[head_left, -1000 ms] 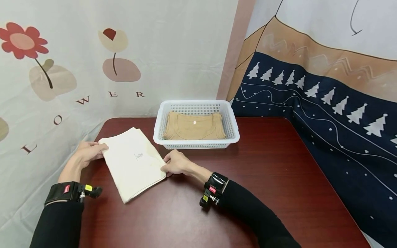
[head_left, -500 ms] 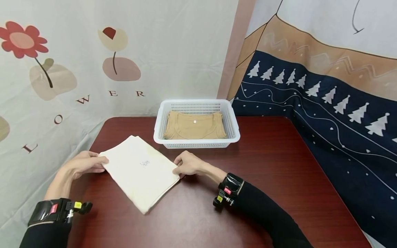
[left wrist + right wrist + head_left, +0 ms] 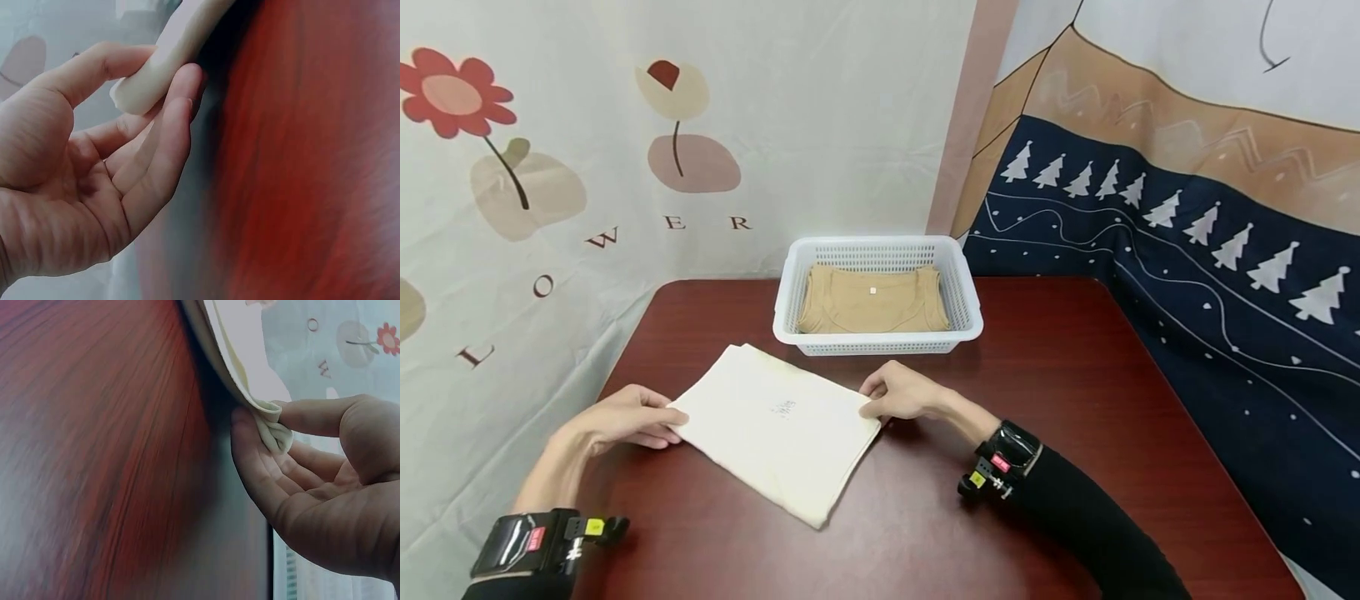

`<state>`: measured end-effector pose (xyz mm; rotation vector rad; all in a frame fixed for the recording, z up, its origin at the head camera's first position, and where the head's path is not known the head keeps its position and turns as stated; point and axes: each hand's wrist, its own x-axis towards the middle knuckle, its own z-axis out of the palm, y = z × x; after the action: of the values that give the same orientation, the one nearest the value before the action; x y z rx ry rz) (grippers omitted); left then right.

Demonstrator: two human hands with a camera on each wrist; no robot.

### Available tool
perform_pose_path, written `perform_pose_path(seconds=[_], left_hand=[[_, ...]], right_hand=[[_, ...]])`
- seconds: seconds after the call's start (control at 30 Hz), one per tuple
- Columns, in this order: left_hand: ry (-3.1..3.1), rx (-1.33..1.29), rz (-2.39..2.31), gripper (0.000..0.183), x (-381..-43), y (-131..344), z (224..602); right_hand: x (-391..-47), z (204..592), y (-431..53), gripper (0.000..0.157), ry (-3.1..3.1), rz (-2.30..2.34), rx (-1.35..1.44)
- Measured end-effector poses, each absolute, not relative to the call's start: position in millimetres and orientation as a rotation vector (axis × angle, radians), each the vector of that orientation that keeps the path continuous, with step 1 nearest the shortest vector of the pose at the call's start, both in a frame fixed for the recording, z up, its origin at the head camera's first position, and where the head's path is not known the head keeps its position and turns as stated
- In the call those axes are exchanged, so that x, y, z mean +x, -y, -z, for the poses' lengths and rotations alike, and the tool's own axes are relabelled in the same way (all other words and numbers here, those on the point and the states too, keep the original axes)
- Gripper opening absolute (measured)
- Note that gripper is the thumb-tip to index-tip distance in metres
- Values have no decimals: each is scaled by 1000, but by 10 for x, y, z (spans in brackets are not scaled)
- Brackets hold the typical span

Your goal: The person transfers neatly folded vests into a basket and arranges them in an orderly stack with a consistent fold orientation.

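Note:
A folded cream shirt (image 3: 775,442) with a small dark print lies slantwise between both hands over the left middle of the table. My left hand (image 3: 625,417) pinches its left corner, thumb on top and fingers beneath; in the left wrist view the thick folded edge (image 3: 147,87) sits between thumb and fingertips. At the opposite corner my right hand (image 3: 906,392) pinches the fabric the same way. Its view shows several cloth layers (image 3: 240,369) bunched at the thumb, with a dark gap under the edge above the table.
Behind the shirt, at the table's back edge, stands a white plastic basket (image 3: 880,343) with a folded tan shirt (image 3: 872,304) inside. The dark red table (image 3: 1037,375) reaches back to printed curtains (image 3: 842,125). Wrist-worn cameras (image 3: 1000,467) sit on both forearms.
Both hands have moved right and slightly toward the body with the cream shirt, which has turned counterclockwise so its long side lies more across the table. The basket stays put.

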<state>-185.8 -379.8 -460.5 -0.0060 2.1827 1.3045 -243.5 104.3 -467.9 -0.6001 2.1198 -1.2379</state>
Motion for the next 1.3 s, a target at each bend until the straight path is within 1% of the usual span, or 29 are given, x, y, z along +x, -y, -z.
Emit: perform_pose_path(seconds=[0.4,0.8,1.03,1.3], left_hand=[[-2106,115,-1307,21,-1804,3316,4646],[-2080,160,-1329,22,-1753,2737,4701],[-2061,195,-1321,22,-1697,2475,4717],[-2073,181,-1324,26,-1679,2389,4709]], right_hand=[[-2442,4657,-1610,18,-2155,1235,-565],[-2489,4606,-2133,28,-2272,1231,-454],[-2554,4630,-2292,30,-2320,1262,-390],[-2567,4684,-2326,32,-2320,1296,-353]])
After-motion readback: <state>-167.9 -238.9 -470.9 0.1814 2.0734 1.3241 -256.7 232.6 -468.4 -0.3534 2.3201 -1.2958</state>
